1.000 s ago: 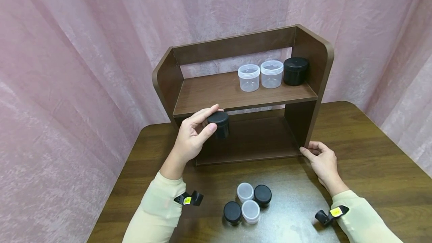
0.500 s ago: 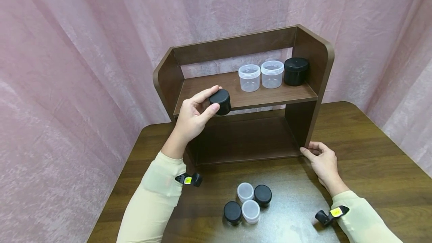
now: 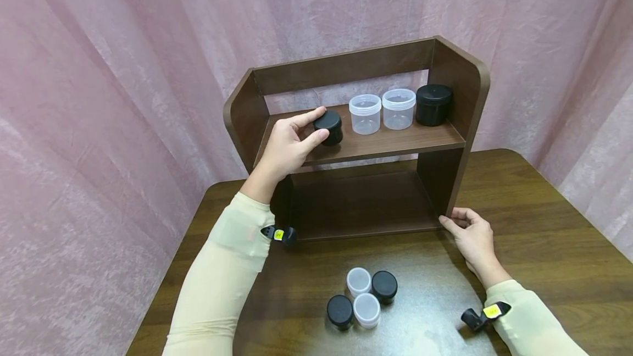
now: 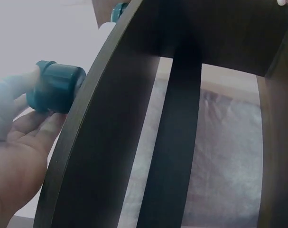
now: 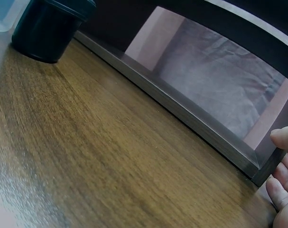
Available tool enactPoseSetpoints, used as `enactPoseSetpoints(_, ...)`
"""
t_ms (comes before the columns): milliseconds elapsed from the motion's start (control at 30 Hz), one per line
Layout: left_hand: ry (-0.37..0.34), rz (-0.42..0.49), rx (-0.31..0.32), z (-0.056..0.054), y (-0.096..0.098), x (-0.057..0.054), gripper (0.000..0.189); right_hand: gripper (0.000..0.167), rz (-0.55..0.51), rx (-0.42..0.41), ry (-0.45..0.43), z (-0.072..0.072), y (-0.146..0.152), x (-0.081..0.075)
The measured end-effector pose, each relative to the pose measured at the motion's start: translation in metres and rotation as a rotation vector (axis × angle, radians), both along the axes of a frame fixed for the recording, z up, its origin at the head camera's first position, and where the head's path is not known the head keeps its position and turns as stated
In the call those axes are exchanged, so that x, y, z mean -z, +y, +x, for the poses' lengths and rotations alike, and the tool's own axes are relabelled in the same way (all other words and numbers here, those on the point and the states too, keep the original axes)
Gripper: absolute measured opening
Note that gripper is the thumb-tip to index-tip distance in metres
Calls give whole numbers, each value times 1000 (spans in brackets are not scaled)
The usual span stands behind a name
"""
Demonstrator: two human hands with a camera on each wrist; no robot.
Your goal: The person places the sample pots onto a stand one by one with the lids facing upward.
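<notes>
My left hand (image 3: 287,147) grips a small black lidded jar (image 3: 330,128) between thumb and fingers. The jar is upright over the front part of the upper board of a brown two-tier shelf (image 3: 363,62), left of a clear jar (image 3: 366,120). From below, the left wrist view shows the black jar (image 4: 56,88) at the board's edge, with the fingers around it. At the shelf's lower right corner, my right hand (image 3: 472,238) pinches the side panel, thumb in front and fingers along the outer side. The right wrist view has only its fingertips (image 5: 279,190) at that corner.
A second clear jar (image 3: 398,114) and a larger black jar (image 3: 433,106) stand at the right of the upper board. On the wooden table (image 3: 534,218), black-lidded jars (image 3: 340,311) and white-lidded jars (image 3: 367,310) cluster before the shelf. A pink curtain (image 3: 148,59) hangs behind.
My left hand has raised the black jar from in front of the lower compartment up to the upper board, shifting slightly right. The right hand stays at the shelf corner.
</notes>
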State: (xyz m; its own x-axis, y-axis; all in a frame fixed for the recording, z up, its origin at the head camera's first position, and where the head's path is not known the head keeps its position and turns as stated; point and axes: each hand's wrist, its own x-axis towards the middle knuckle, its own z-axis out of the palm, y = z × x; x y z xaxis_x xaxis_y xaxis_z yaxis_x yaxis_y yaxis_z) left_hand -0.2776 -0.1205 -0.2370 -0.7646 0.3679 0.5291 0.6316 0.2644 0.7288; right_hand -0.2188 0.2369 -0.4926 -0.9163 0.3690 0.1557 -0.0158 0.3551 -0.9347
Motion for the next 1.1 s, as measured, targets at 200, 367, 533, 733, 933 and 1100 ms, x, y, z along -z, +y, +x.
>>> enactPoseSetpoints(200, 14, -142, -71, -9, 2, -3, 48, 36, -10, -11, 3, 0, 0, -1)
enactPoseSetpoints(367, 4, -216, -114, -20, 6, -7, 47, 36, -14, -13, 3, 0, 0, -1)
enactPoseSetpoints(533, -65, -221, -134, -30, 9, -9, 47, 38, -9, -21, -9, 1, 0, 0)
enactPoseSetpoints(733, -139, -188, -113, -36, 8, -5, 47, 37, -17, -19, -9, 2, -1, -1)
enactPoseSetpoints(933, -183, -134, -52, -39, 11, -2, 46, 36, -14, -10, 1, 2, 1, -4)
enactPoseSetpoints(1100, -251, -93, -23, -42, 13, -2, 46, 37, -3, -6, -9, 3, 4, -4)
